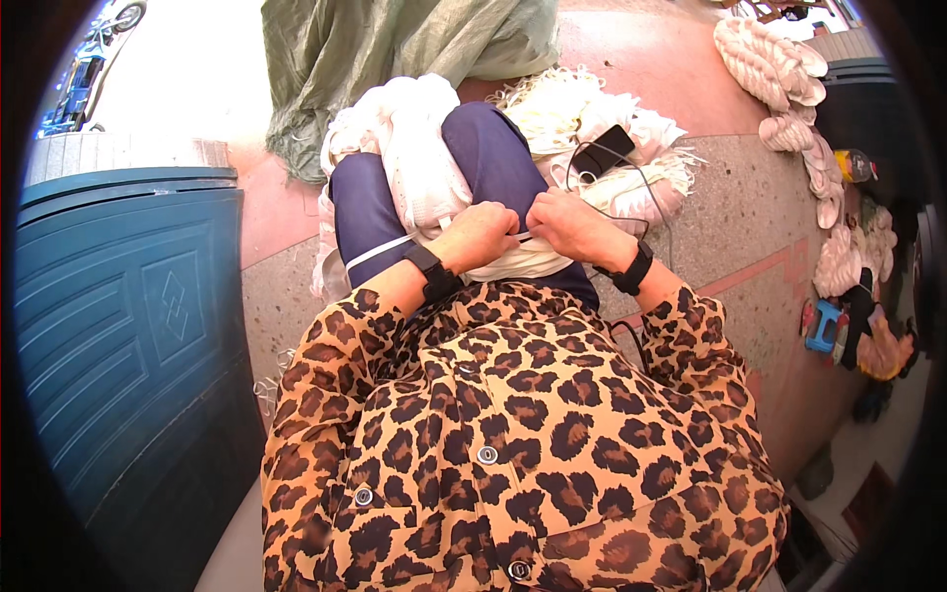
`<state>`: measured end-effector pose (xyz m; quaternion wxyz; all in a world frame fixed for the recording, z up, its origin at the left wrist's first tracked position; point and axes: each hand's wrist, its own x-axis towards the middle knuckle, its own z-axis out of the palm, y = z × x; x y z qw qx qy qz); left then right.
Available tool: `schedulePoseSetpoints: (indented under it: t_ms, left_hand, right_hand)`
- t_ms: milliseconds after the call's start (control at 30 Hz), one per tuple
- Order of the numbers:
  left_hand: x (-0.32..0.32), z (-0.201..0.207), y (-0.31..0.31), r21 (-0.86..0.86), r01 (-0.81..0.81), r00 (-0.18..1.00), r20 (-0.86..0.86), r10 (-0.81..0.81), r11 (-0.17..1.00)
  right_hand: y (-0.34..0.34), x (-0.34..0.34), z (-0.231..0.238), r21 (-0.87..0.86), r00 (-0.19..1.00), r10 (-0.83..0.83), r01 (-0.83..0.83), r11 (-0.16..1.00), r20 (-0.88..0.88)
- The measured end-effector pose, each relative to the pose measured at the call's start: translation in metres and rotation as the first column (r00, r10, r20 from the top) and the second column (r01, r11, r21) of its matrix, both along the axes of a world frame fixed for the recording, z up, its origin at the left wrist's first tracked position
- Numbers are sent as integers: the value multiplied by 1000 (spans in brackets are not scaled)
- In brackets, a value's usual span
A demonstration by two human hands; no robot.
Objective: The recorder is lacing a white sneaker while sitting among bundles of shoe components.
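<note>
My left hand [483, 235] and my right hand [572, 227] are close together over my lap, fingers curled in a pinch. Between their fingertips shows a short bit of white cord [524, 236]. A white strip [380, 253] also crosses my left thigh and passes under my left wrist; whether it is the same piece I cannot tell. White knitted fabric [426, 148] lies bunched between my knees, and more pale material [528, 260] rests just below my hands. Each wrist wears a black band.
Beyond my right knee lies a heap of white fringed material [631, 187] with a black phone [604, 151] and dark cable on it. A green sack [395, 49] stands ahead. Blue panelled doors [128, 326] are at left; white bundles [769, 64] lie at right.
</note>
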<state>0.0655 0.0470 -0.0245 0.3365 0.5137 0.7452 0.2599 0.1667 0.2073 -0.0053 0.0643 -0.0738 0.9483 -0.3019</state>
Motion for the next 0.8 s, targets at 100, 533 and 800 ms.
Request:
schedulePoseSetpoints:
  t_ms: [100, 533, 800]
  left_hand:
    - [3, -4, 0, -21, -4, 1000, -8, 4, 1000]
    - [-77, 96, -57, 6, -483, 551, 779, 299, 875]
    - [-71, 74, -106, -276, -487, 463, 723, 513, 828]
  right_hand:
    - [-1, -5, 8, 93, 994, 101, -105, 990, 50]
    - [23, -63, 89, -594, 924, -371, 347, 726, 86]
    - [35, -58, 29, 322, 924, -296, 364, 874, -241]
